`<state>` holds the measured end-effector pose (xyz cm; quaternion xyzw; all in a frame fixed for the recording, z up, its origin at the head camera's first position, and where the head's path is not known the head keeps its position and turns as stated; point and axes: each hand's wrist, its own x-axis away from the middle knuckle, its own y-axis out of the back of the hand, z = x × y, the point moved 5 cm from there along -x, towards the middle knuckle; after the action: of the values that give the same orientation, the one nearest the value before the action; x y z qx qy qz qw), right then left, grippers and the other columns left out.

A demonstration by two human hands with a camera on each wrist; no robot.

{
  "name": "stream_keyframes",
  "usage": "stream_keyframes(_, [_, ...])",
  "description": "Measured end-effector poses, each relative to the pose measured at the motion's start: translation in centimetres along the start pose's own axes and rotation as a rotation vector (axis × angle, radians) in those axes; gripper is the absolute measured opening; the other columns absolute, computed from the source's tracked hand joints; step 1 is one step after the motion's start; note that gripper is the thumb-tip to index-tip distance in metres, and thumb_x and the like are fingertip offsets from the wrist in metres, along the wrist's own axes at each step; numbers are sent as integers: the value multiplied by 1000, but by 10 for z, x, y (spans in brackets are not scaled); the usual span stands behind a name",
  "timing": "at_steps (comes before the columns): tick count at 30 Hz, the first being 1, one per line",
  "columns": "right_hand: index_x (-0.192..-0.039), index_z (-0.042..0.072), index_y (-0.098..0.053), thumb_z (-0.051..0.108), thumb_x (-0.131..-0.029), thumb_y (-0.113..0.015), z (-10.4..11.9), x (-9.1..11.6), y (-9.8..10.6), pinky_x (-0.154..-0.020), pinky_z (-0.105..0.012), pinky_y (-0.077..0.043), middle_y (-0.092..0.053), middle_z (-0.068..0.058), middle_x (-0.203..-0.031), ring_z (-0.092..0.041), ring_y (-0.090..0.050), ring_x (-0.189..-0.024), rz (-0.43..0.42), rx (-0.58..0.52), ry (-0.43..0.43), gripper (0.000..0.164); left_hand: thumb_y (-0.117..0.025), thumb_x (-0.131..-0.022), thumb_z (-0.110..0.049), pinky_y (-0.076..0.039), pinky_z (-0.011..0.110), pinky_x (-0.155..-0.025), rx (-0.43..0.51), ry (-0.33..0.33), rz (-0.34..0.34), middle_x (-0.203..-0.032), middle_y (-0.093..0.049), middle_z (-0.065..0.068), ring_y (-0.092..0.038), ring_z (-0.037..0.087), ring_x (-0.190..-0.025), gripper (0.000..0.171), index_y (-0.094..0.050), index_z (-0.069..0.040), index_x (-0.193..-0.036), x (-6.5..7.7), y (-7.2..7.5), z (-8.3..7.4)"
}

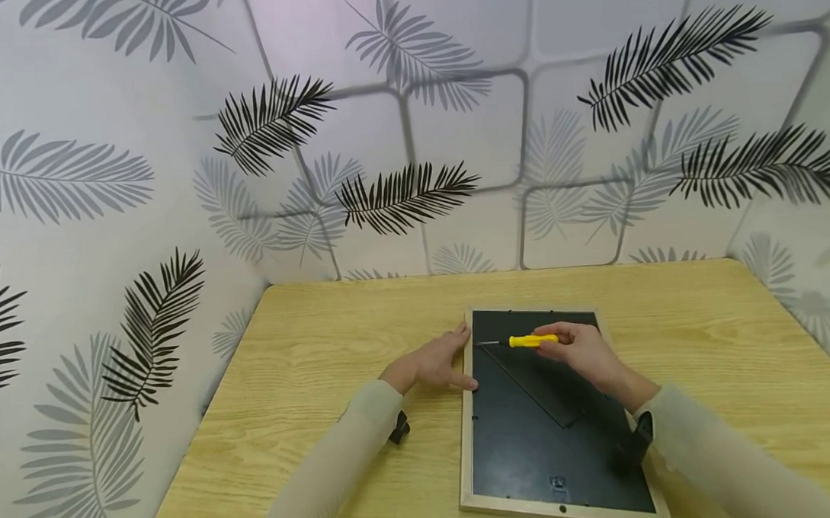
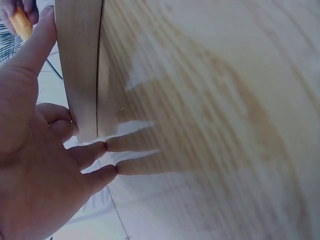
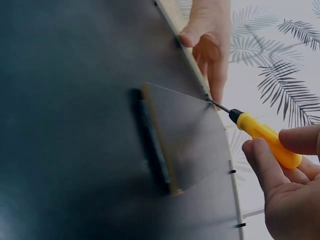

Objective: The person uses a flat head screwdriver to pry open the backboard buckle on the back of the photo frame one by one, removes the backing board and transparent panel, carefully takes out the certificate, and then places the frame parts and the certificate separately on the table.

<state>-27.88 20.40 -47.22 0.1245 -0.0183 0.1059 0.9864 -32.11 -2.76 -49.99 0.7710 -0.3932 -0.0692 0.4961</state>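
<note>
A picture frame point(image 1: 466, 455) with a pale wooden rim lies face down on the table, its black backing board point(image 1: 514, 446) upward. On the board is a dark stand flap point(image 3: 187, 127). My right hand point(image 1: 586, 354) holds a screwdriver point(image 1: 533, 341) by its yellow handle, between thumb and fingers. The shaft points left, and its tip is at the rim's left side, by the flap's narrow end. My left hand point(image 1: 435, 363) rests against that left side, thumb on the rim and the other fingers spread along the outside, some touching the table in the left wrist view.
Small dark tabs point(image 3: 232, 172) sit along the rim. A hanger point(image 1: 558, 483) is near the board's front end. The wood-grain table point(image 1: 336, 345) meets a wall point(image 1: 469, 234) with a leaf pattern at the back. Dark devices are worn at both wrists.
</note>
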Motion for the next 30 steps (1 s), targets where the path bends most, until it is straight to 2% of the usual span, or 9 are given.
stream_keyframes(4, [-125, -16, -51, 1, -94, -56, -6, 2, 1, -85, -34, -49, -52, -31, -123, -26, -64, -100, -9, -65, -28, 35, -69, -83, -46, -13, 37, -113, 6, 4, 3, -157, 7, 7, -3, 29, -143, 105, 0, -6, -152, -1, -1, 0])
stream_keyframes(9, [-125, -18, -49, 1, -94, -55, -9, 3, 3, -84, -34, -50, -54, -30, -121, -21, -65, -95, -20, -95, -41, 36, -68, -83, -48, -13, 37, -113, 9, 6, 1, -157, 7, 7, -2, 29, -143, 105, 0, -7, -152, -2, -2, 2])
stream_keyframes(19, [-127, -18, -48, 5, -95, -57, -12, 7, -1, -84, -35, -50, -57, -29, -120, -30, -64, -102, -41, -126, -79, 40, -67, -83, -50, -13, 37, -113, 5, 18, 7, -157, 10, 3, -2, 28, -143, 106, 2, -10, -152, -1, -1, 2])
stream_keyframes(30, [-127, -17, -48, 5, -94, -57, -12, 3, -1, -83, -34, -50, -60, -25, -117, -29, -65, -100, -36, -154, -83, 41, -67, -83, -50, -13, 38, -113, -2, 24, 11, -157, 9, 4, -2, 28, -143, 106, 2, -9, -152, 0, 0, 0])
